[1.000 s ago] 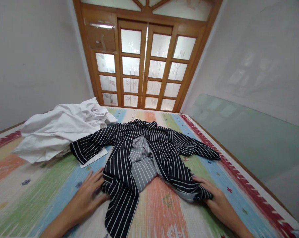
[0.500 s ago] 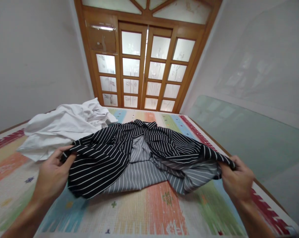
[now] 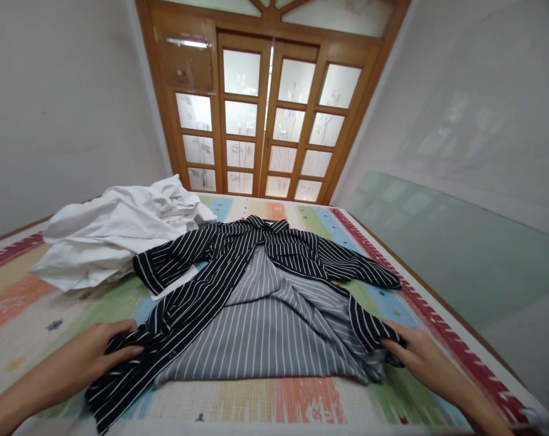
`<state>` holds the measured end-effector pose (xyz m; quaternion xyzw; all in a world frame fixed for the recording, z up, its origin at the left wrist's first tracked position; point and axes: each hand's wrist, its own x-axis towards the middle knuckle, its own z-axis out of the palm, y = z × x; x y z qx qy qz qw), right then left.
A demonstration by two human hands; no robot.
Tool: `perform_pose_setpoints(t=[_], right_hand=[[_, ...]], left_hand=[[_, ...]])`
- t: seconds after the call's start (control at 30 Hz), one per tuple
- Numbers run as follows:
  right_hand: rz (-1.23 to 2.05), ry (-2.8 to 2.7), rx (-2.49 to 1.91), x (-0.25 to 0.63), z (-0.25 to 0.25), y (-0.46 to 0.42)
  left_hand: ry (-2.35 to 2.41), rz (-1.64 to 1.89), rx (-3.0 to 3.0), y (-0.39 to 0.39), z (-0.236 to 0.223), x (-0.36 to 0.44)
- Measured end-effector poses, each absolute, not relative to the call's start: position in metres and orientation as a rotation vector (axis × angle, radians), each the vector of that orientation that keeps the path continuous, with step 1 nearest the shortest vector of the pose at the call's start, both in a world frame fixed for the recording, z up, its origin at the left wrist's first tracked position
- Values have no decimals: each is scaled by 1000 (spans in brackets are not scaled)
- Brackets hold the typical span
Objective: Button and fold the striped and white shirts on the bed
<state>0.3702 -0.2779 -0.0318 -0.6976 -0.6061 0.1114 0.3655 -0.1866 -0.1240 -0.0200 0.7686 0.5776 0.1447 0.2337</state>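
A black shirt with white stripes (image 3: 229,260) lies spread with its collar at the far side and its sleeves out to both sides. Its front hangs apart, so the grey striped inside of the back shows down to the near hem. My left hand (image 3: 104,351) pinches the lower left front panel, whose corner drapes toward me. On the other side my right hand (image 3: 404,348) grips the lower right front edge, which is folded outward. Both hands are closed on the cloth, with some fingers hidden under it.
A heap of white cloth (image 3: 115,224) lies at the far left, close to the shirt's left sleeve. The multicoloured striped cover (image 3: 274,399) runs beneath everything. A pale glass panel (image 3: 438,242) leans along the right wall, and wooden doors (image 3: 265,121) stand behind.
Both hands took hold of the shirt's lower edges, lifted and spread them apart, then lowered them and came somewhat inward. The back hem now lies straighter and more of the grey inside shows.
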Motion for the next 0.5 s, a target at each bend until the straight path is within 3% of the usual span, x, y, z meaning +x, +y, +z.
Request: perform_pose_setpoints(t=[0.13,0.37,0.5], right_hand=[[373,-1615,-1750,356,-18,-262],[116,-745,-1515,360,52,-221],[-44,-862,-1604,366,59,-206]], left_hand=[[1497,749,1973,-125,16,-152],[1394,1545,1103,-108,72,-118],[1507,1412,1310,-92,55,-129]])
